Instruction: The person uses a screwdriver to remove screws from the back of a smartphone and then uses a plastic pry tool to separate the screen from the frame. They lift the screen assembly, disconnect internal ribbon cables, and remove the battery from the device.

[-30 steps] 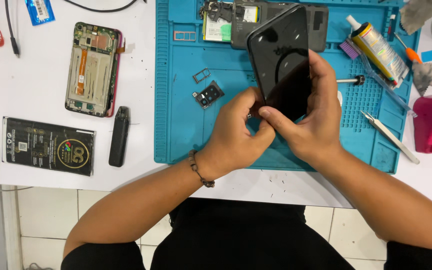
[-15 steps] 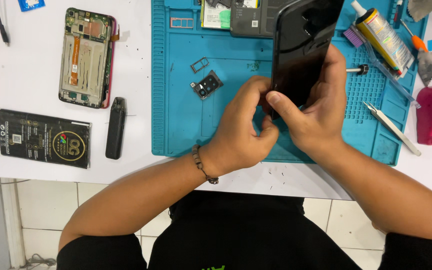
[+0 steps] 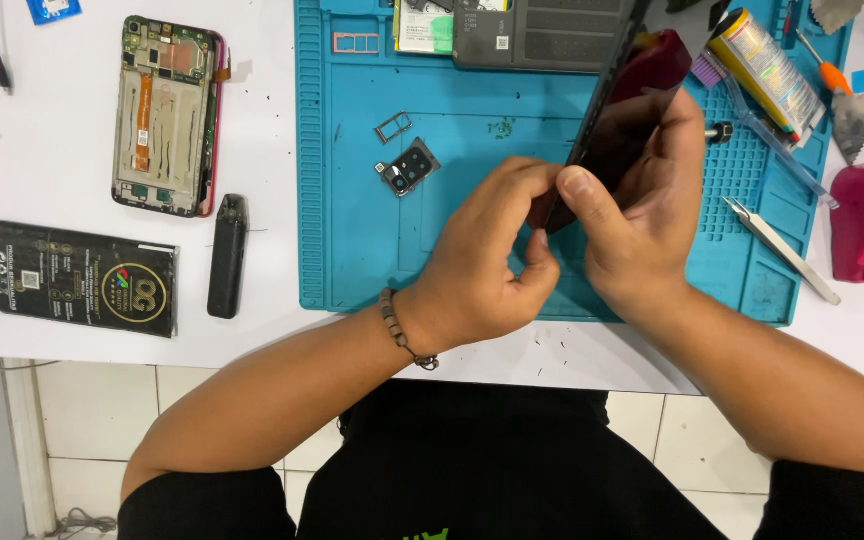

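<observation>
Your right hand [image 3: 652,215] grips the dark phone panel [image 3: 620,120] tilted above the blue mat [image 3: 352,250] while your left hand [image 3: 487,250] pinches its lower corner (hard prying there could crack it).

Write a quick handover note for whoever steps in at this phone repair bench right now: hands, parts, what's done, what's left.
Left hand: fingertips pinching the lower edge of the dark phone panel.
Right hand: gripping that panel, tilted on edge above the blue mat.
On the mat: camera module, SIM tray, tweezers, glue tube.
On the table, left of the mat: opened phone body, internals exposed; flat black package.
Done: phone opened, small parts out.
Left: the panel is in hand, not fitted to anything.
</observation>
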